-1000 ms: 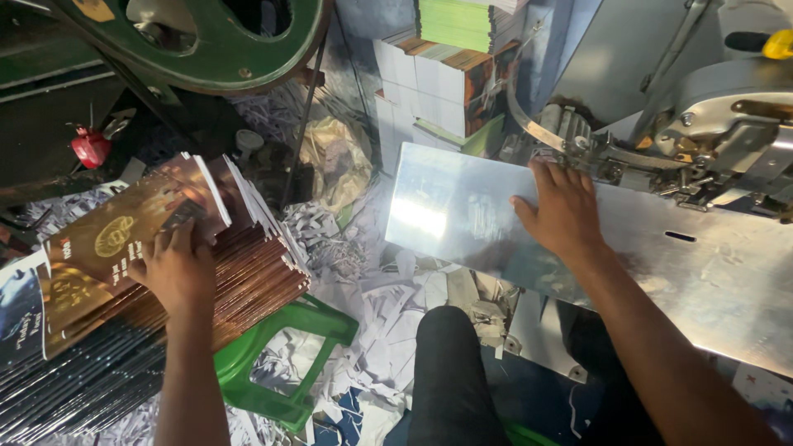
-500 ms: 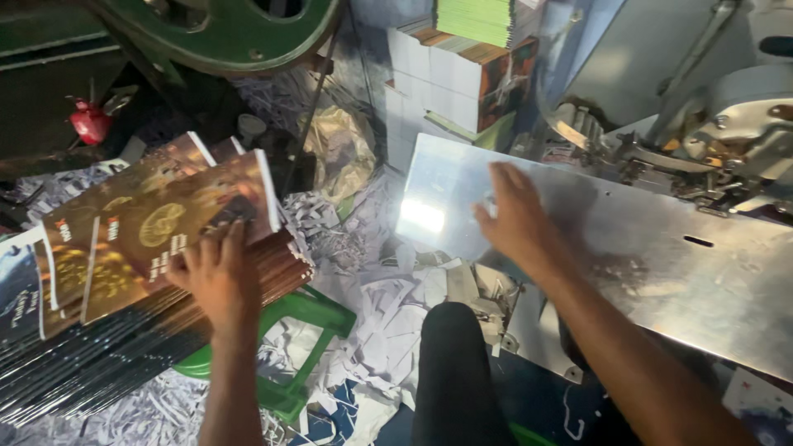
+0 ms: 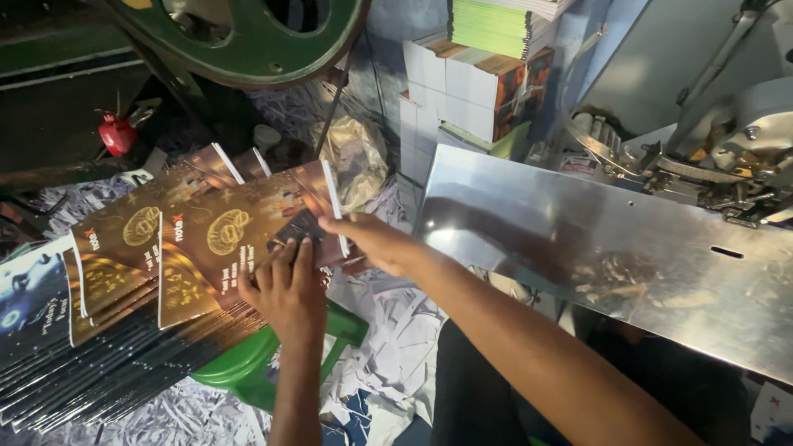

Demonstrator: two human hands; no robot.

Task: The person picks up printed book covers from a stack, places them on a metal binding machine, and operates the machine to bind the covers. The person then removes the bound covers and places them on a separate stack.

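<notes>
Steel tabletop point(image 3: 578, 239): 1, shiny metal sheet, right half of view, slopes down to the right; scraps of paper dust on it, 1 slot near far edge
Green wheel point(image 3: 248, 41): 1, big round machine part, top left
Machine head point(image 3: 727, 157): 1, grey metal w/ gears, top right, at tabletop's far edge
Cover stack point(image 3: 116, 347): 1 long fanned pile of brown-gold printed notebook covers, lower left, resting on green stool; approx 4 top covers spread apart, rest too tight to count
Boxes point(image 3: 471, 83): several white-sided stacks, top centre, 1 green pile on top
Green stool point(image 3: 264, 363): 1, plastic, under the pile, paper trimmings on floor around it
Top cover point(image 3: 248, 231): 1, brown w/ gold round emblem, lifted off the pile, tilted
Left hand point(image 3: 285, 289): fingers flat & together, pressing on top cover's near edge, not curled round it
Right hand point(image 3: 372, 239): reaches across from right, fingers pinched on top cover's right edge by white spine strip
Red can point(image 3: 117, 132): 1, small, far left
</notes>
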